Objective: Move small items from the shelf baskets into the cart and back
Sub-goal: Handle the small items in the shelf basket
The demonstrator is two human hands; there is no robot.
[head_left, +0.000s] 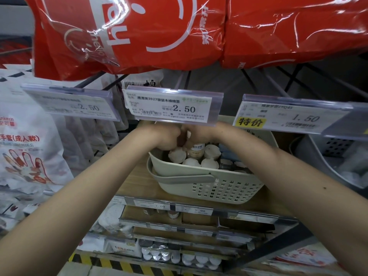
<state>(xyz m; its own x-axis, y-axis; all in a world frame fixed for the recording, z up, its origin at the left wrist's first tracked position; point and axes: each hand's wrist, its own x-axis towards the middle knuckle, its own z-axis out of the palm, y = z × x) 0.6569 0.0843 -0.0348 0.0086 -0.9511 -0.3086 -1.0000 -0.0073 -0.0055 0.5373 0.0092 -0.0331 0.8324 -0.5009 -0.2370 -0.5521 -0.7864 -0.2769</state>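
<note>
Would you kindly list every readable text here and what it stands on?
"hey" and "hello": red bag.
"2.50": left price tag.
"2.50": middle price tag.
"特价" and "1.50": right price tag.
"手套(成人款)": glove packet.
"9.90": lower shelf label.
Barcodes and fine print: too blurred.

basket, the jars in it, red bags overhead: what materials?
Basket: likely moulded plastic, matte cream, with punched slots and a grey handle. Jars: seemingly plastic, white ribbed caps; bodies mostly hidden. Red bags: thin glossy plastic film, creased, with sharp glare.
</note>
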